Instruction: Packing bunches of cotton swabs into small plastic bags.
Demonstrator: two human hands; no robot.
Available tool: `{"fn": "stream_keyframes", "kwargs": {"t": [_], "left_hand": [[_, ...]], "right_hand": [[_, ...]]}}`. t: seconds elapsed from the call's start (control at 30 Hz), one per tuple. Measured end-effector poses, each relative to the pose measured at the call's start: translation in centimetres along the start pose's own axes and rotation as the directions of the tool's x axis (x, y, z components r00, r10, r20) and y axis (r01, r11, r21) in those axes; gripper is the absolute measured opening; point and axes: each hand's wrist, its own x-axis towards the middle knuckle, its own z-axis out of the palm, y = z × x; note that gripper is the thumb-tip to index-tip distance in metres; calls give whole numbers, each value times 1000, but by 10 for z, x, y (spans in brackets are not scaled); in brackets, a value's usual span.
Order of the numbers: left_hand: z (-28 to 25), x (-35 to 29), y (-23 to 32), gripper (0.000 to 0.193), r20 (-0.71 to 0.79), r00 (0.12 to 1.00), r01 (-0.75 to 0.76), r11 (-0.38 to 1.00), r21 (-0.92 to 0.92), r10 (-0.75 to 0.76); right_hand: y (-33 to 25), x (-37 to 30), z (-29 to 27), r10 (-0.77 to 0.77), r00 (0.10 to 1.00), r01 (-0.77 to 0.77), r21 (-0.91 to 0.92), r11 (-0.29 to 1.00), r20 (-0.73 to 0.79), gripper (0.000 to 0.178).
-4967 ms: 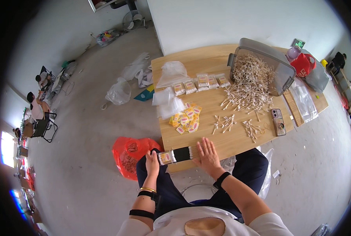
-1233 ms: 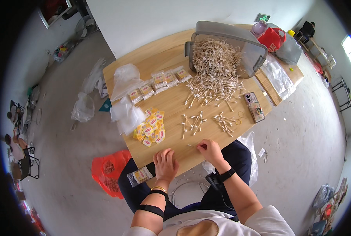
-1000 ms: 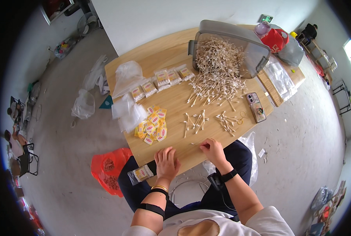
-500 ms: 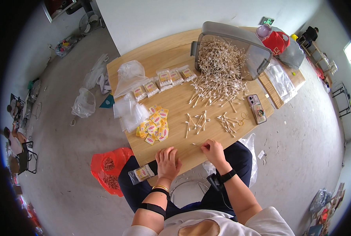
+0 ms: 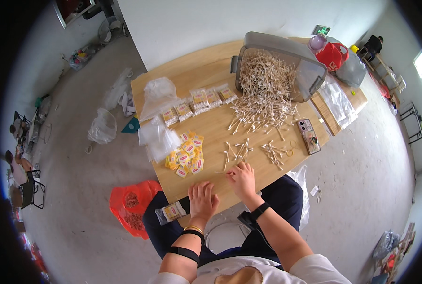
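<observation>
head view, left to right. a red plastic bag [image 5: 130, 204] lies on the concrete floor beside the person's knee. a small filled clear packet [image 5: 171, 211] rests on the lap, just left of the left hand [image 5: 202, 199]. the left hand lies flat, fingers spread, palm down on the near edge of the wooden table [image 5: 206, 78], grasping nothing. farther up the table: a stack of empty clear bags [image 5: 158, 138], a cluster of yellow-and-red labels [image 5: 186, 154], and a row of filled packets [image 5: 199, 102]. the right hand [image 5: 241, 179] rests on the table with fingers curled toward a single cotton swab [image 5: 222, 172] at its fingertips; whether the swab is actually pinched cannot be told. just above it lie two small groups of cotton swabs [image 5: 238, 150], then a large loose heap [image 5: 263, 106] spilling from a tipped grey plastic bin [image 5: 310, 71]. a phone [image 5: 309, 135] lies at the right edge.
</observation>
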Motion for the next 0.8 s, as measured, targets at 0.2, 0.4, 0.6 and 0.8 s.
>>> {"fn": "stream_keyframes", "kwargs": {"t": [0.2, 0.4, 0.6, 0.8], "left_hand": [[-2, -1, -2, 49, -3, 1000, -1, 1000, -8, 1], [0, -1, -1, 49, -14, 1000, -7, 1000, -17, 6], [0, -1, -1, 48, -20, 1000, -1, 1000, -28, 1], [-3, 0, 0, 48, -10, 1000, 4, 999, -33, -5]], "right_hand": [[-20, 25, 1, 71, 997, -79, -227, 971, -44, 57], [-19, 46, 6, -33, 996, 5, -336, 942, -80, 66], [-5, 39, 15, -76, 997, 79, -276, 958, 21, 33], [0, 23, 13, -218, 975, 223, -155, 962, 47, 12]]}}
